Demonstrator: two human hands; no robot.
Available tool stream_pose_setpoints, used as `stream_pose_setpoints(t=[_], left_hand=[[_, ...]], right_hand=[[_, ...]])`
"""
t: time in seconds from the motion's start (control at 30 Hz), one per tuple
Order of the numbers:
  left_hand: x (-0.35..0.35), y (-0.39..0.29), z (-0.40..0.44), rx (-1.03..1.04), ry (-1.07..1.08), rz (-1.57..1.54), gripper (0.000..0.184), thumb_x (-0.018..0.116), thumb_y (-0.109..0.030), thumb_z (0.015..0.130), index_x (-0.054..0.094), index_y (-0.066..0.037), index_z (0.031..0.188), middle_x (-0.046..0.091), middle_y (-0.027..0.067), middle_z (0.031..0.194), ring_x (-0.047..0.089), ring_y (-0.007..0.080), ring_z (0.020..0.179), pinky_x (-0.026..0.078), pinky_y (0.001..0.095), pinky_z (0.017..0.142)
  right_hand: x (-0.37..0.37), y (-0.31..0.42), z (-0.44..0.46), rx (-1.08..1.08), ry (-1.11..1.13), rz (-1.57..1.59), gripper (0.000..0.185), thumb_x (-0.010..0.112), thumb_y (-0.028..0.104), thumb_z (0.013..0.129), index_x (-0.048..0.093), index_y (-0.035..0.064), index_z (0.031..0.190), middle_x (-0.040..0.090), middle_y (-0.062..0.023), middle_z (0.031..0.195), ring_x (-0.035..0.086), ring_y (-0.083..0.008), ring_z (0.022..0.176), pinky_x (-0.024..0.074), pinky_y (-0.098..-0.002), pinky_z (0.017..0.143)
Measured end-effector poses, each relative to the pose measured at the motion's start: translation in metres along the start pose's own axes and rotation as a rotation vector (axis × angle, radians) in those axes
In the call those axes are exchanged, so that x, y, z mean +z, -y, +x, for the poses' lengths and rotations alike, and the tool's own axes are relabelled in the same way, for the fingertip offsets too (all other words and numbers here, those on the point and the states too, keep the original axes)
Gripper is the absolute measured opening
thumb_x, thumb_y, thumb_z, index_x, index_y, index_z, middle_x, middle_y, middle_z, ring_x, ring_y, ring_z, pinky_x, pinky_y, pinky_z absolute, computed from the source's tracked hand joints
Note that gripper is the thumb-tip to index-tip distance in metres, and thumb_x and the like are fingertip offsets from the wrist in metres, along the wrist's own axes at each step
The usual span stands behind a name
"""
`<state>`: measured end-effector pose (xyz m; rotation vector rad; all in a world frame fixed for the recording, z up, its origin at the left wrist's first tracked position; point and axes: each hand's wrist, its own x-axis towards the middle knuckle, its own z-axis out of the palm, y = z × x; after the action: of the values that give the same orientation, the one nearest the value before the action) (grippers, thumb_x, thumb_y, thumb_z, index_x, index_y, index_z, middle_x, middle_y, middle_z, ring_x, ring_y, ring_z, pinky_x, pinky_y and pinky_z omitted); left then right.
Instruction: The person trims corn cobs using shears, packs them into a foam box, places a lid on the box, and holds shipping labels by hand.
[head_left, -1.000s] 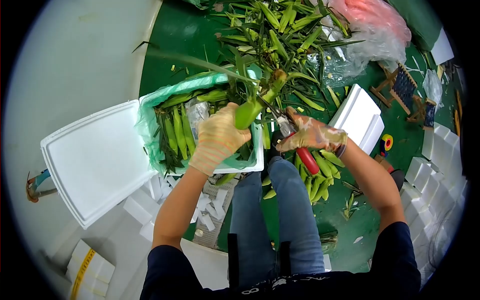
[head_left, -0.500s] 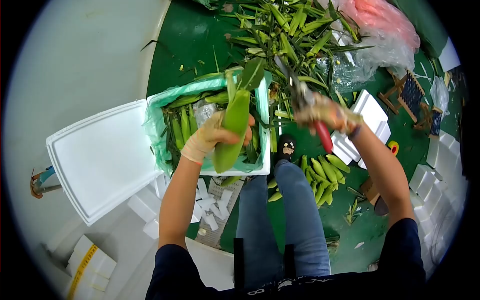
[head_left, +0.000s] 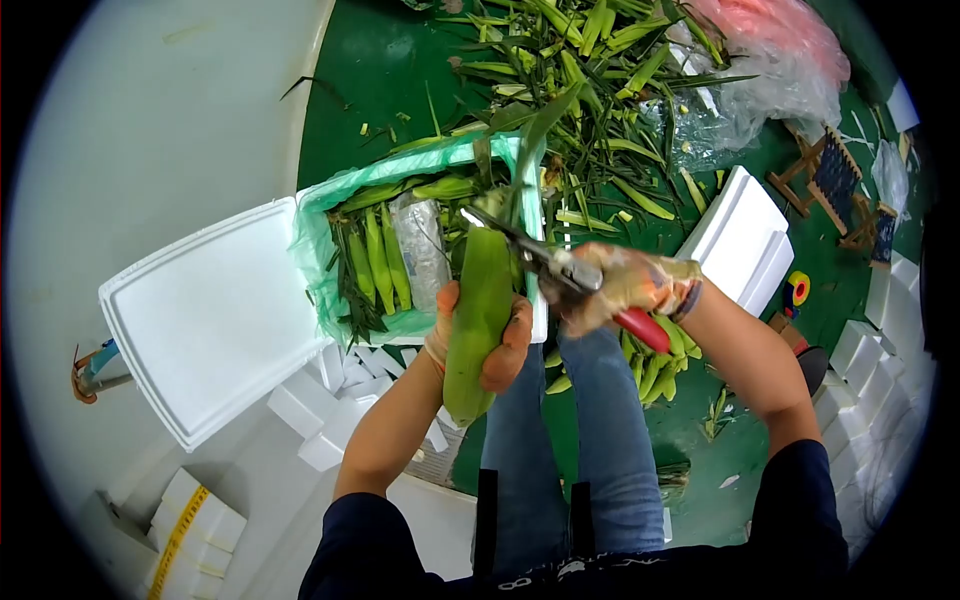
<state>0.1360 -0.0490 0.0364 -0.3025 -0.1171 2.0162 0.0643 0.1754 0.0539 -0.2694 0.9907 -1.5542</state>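
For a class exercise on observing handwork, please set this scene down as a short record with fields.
Left hand: holds an ear of corn
Right hand: holds red-handled shears, blades near the ear's upper end
Box: white, with green liner, corn in husks and a clear packet
Floor: green, with loose husks beyond the box

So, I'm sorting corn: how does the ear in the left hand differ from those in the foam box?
The held ear is gripped in the left hand; the box ears lie inside the foam box. The held ear looks broader; the box ears look slimmer. The pruning shears reach the held ear's top, not the box ears. Both look green.
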Motion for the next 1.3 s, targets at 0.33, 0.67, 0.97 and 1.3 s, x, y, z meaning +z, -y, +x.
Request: stream_pose_setpoints(t=[0.33, 0.67, 0.97, 1.3], left_hand=[[-0.073, 0.02, -0.006, 0.427, -0.691, 0.26, 0.043, 0.052, -0.04, 0.089, 0.055, 0.0, 0.105, 0.059, 0.0111, 0.09, 0.058, 0.0238, 0.082, 0.049, 0.0353, 0.075], [-0.256, -0.068, -0.143, 0.471, -1.828, 1.849, 0.027, 0.059, -0.023, 0.078, 0.057, 0.0, 0.091, 0.061, 0.0165, 0.078, 0.059, 0.0333, 0.074, 0.048, 0.04, 0.07], [-0.321, -0.23, -0.211, 0.495, -1.698, 3.024, 0.032, 0.059, -0.018, 0.077, 0.057, -0.004, 0.105, 0.06, 0.0157, 0.102, 0.058, 0.033, 0.091, 0.046, 0.0406, 0.081], [-0.322, -0.337, -0.226, -0.527, -1.673, 2.803, 0.067, 0.061, -0.054, 0.074, 0.055, -0.003, 0.117, 0.057, 0.016, 0.119, 0.054, 0.0299, 0.109, 0.041, 0.0382, 0.092]], right_hand=[[0.02, -0.1, 0.019, 0.179, -0.639, -0.135, 0.075, 0.08, 0.024, 0.067, 0.042, 0.0057, 0.128, 0.059, -0.0108, 0.114, 0.056, -0.0198, 0.104, 0.0462, -0.0321, 0.089], [0.05, -0.479, -0.07, 0.446, -1.526, -0.107, 0.061, 0.075, 0.017, 0.065, 0.048, -0.0013, 0.116, 0.063, -0.0128, 0.098, 0.06, -0.0243, 0.085, 0.0492, -0.0352, 0.072], [0.09, -0.707, -0.099, 1.345, -1.405, -0.047, 0.062, 0.066, 0.026, 0.068, 0.046, -0.0012, 0.12, 0.062, -0.0153, 0.103, 0.057, -0.0305, 0.096, 0.046, -0.0384, 0.084], [0.117, -0.708, -0.087, 1.411, -1.509, -0.151, 0.059, 0.058, 0.043, 0.075, 0.051, 0.0062, 0.12, 0.059, -0.0176, 0.112, 0.058, -0.0341, 0.097, 0.0453, -0.04, 0.086]])
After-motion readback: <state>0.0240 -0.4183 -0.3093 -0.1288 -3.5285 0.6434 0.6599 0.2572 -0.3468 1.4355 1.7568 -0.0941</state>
